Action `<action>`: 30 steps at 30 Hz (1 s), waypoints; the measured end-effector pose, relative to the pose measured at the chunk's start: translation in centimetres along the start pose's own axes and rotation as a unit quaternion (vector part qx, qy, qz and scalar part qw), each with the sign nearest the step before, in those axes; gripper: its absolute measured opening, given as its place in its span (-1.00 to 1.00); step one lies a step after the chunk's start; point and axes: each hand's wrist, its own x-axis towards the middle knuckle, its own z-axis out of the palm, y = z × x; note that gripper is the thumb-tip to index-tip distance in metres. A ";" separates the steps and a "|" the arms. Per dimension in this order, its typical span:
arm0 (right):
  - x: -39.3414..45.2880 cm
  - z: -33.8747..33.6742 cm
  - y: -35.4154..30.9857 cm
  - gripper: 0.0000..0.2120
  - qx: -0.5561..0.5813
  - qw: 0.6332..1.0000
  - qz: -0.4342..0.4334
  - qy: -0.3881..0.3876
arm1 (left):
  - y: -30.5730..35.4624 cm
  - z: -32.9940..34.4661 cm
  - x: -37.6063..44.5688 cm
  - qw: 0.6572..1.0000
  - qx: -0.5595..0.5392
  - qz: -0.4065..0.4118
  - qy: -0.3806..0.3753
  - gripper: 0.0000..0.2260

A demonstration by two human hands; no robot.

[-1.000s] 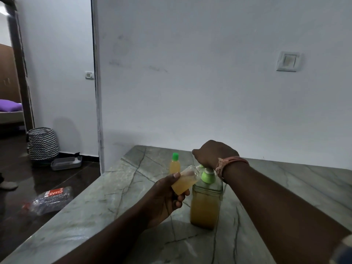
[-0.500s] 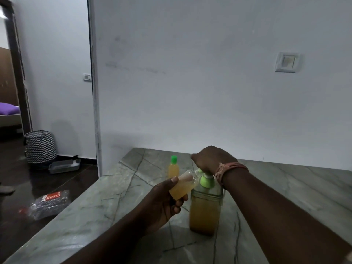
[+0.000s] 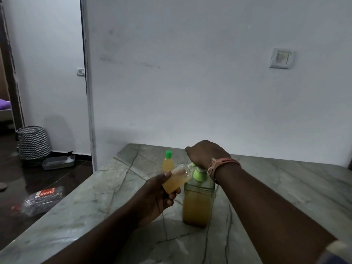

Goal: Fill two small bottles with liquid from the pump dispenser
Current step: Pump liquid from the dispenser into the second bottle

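A clear pump dispenser (image 3: pixel 197 202) with a green collar, holding yellowish liquid, stands on the marble counter (image 3: pixel 285 187). My right hand (image 3: pixel 206 153) rests on top of its pump head, fingers curled over it. My left hand (image 3: pixel 158 195) grips a small uncapped bottle (image 3: pixel 176 181), tilted with its mouth against the pump spout and more than half full of the same liquid. A second small bottle (image 3: pixel 168 161) with a green cap, full of yellow liquid, stands upright behind them on the counter.
The counter ends at a white wall with a switch plate (image 3: pixel 281 58). Left of the counter the dark floor holds a flattened plastic bottle (image 3: pixel 42 199), a grey tray (image 3: pixel 58 161) and a zigzag-patterned basket (image 3: pixel 33 142).
My right hand dipped on the pump head at half a second ago, then came back up. The liquid level in the held bottle looks slightly higher. My left hand stayed at the spout.
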 end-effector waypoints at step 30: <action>1.0 0.9 -0.1 -0.70 -0.002 1.000 -0.006 -0.005 | 0.0 -0.6 0.2 1.000 0.004 -0.004 0.003 -0.33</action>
